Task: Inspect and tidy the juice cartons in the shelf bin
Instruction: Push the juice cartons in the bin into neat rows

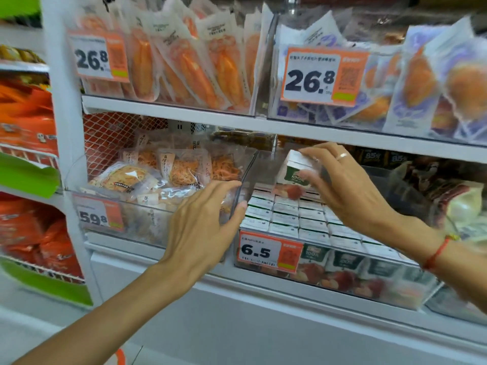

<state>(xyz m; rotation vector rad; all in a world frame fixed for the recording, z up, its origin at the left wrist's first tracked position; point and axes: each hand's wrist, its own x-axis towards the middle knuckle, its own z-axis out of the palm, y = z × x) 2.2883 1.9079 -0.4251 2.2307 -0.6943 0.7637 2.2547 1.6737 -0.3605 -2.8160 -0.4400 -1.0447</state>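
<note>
Holding one carton (293,171), tilted above the packed rows in the bin (369,291), the right hand (347,185) is closed on its top. Left hand (203,227) is spread wide at the bin's left wall. Carton judged light, stiff, dentable; best gripped by the sides.

We have just one view, from a camera worn on the head. We look forward and a little down at a store shelf, from close up, near enough that both arms reach in from the bottom of the view. The right hand (350,185) grips a juice carton (293,171), and that grip sits a little right of the middle. The left hand (203,227) is left of the grip and lower. The clear bin (395,296) lies just under the grip. Another shelf of bagged food runs above it. The edges look bent and blurry.
</note>
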